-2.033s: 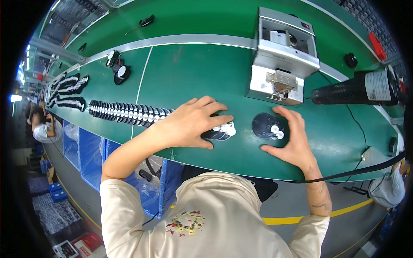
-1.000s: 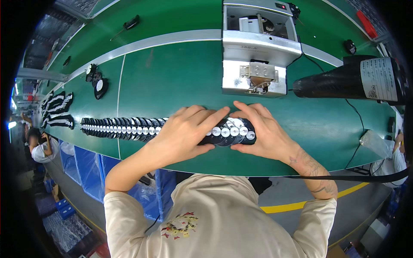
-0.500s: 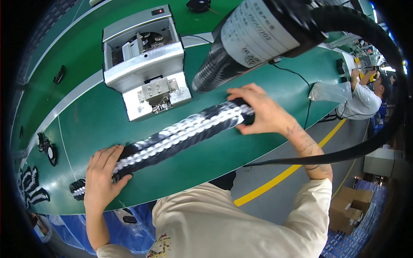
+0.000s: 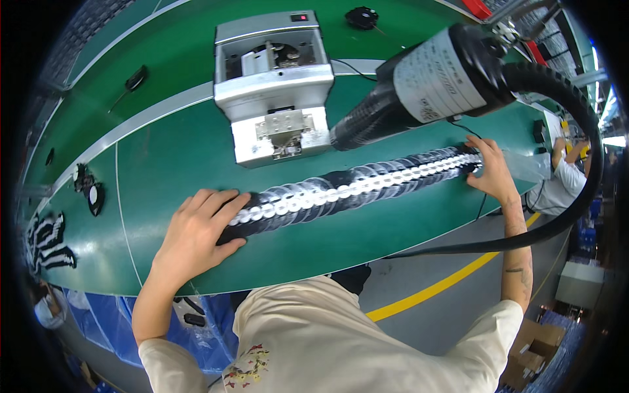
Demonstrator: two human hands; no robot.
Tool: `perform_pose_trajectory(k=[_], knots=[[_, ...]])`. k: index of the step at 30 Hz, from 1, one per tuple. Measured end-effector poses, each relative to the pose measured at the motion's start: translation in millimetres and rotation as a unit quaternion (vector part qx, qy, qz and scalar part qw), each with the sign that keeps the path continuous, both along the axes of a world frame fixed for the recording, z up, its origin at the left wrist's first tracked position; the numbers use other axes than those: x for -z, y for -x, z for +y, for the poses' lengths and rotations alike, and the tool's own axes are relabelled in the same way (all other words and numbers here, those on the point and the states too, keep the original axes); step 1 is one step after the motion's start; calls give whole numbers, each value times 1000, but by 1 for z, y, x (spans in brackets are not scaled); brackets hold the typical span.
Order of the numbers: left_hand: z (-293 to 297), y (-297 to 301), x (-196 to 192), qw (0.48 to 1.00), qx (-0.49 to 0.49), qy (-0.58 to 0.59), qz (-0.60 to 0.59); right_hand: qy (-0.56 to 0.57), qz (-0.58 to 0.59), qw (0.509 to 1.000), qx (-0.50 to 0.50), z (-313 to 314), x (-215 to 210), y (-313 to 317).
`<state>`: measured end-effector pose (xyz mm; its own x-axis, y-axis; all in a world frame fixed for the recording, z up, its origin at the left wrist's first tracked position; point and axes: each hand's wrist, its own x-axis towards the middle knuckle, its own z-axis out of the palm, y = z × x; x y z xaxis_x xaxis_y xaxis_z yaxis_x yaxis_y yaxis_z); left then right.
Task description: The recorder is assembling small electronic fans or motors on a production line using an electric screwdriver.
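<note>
Disc row shift: since half a second ago the disc row (image 4: 341,193) has slid rightward past the silver machine (image 4: 275,95), my right hand (image 4: 493,171) going out with its far end; the few discs that lay left of my left hand (image 4: 200,232) no longer show there

Green bench (image 4: 341,245): runs under the silver machine and out to both sides, giving me one flat bed for the whole length

Silver machine: stands behind the row, I would guess so that my arms can sweep along its front

Black tapered tube (image 4: 422,85): just right of the silver machine, nose by its front corner; I cannot tell whether they touch

Disc row: lies on the bench from in front of the silver machine's left side to well right of it, slightly slanted, discs overlapping with white centres in a line

Left hand: in front of the silver machine's left side, grasping the near end between fingers and thumb, likely to keep the discs from spreading

Right hand: well right of the silver machine, fingers and thumb gripping the far end from both sides, probably to keep the line straight

Small black part (image 4: 96,196): well left of the silver machine, apart from the row
</note>
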<state>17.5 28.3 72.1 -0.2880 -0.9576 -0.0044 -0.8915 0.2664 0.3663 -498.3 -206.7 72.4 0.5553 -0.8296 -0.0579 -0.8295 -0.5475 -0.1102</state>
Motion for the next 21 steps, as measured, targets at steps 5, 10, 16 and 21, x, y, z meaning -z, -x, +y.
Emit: perform_pose_trajectory(k=[5,10,16,21], knots=[[2,-3,5,1000,-7,-3,22,46,22,998,32,-7,11,23],[8,-7,11,998,-14,1,68,1,14,999,30,-1,5,12],[-4,9,19,995,21,19,96,13,-2,1000,2,8,-5,11],[-28,30,29,992,71,59,91,64,-41,997,23,44,-42,-7]])
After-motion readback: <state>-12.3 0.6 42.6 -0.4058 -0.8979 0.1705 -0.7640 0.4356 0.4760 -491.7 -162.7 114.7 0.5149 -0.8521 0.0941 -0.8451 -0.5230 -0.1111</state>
